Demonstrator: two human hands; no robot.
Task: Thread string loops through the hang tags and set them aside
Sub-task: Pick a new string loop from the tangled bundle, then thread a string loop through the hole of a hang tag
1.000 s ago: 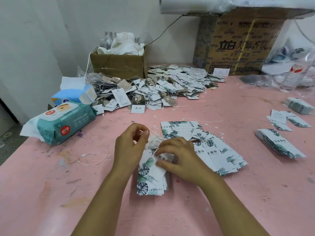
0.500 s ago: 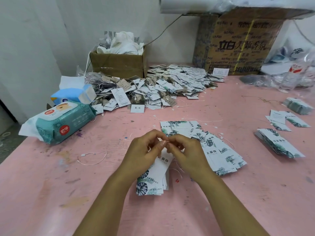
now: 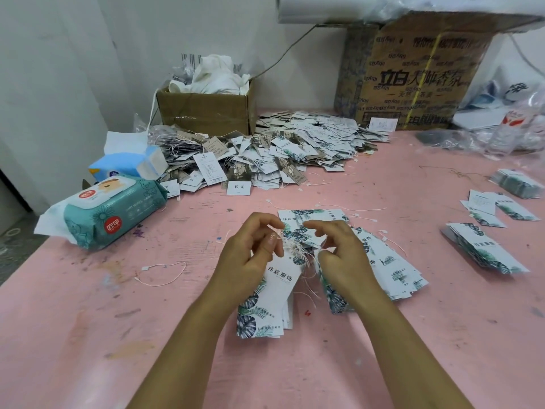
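On the pink table, the left hand pinches seemingly light, stiff hang tags at their stringed top; what the curled right hand holds, I cannot tell.

I see a scuffed, paint-flecked pink table. A small cardboard box stands at its back edge. A heap of strung tags spreads in front and to the right of that box. A teal wipes pack and a blue tissue pack lie to its front left. Well forward of the box lie a fan of leaf-print tags, a tag stack and a loose string loop. Far to its right are what look like further small piles.
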